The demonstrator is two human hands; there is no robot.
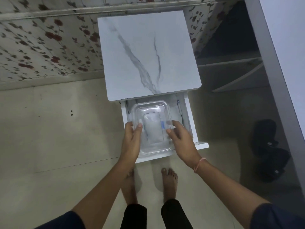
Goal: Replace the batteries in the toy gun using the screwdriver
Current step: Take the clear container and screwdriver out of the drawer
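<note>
A clear plastic lidded box point(152, 113) sits over the open white drawer point(189, 116) of a small cabinet. Something pale with a blue strip shows blurred through its lid. My left hand point(132, 138) grips the box's left side, thumb on the lid. My right hand point(180, 139) holds the right side, fingers on the lid. No toy gun, screwdriver or batteries can be made out.
The cabinet has a white marble-pattern top point(148, 55) above the drawer. A flowered wall point(46, 43) runs behind on the left. A white table edge point(280, 63) crosses the right side. Dark sandals point(269, 151) lie on the floor at right. My bare feet point(170, 182) stand below the drawer.
</note>
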